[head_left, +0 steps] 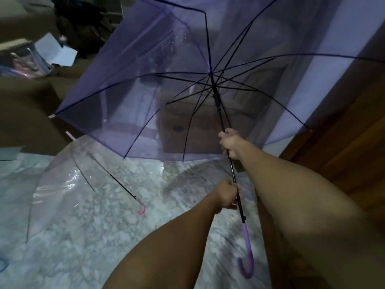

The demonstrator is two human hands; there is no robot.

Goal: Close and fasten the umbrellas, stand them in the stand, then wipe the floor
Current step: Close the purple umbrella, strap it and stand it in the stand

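Gripping the purple umbrella (166, 84) shaft with both hands, left hand (228, 196) and right hand (230, 142), you risk pinched fingers at the runner.

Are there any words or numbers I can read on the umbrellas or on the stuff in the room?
None can be read.
Purple umbrella: no print shows on its canopy or on its hooked handle.
Clear umbrella on the floor: no print shows either.
White papers at the upper left: too blurred to tell if they carry any writing.
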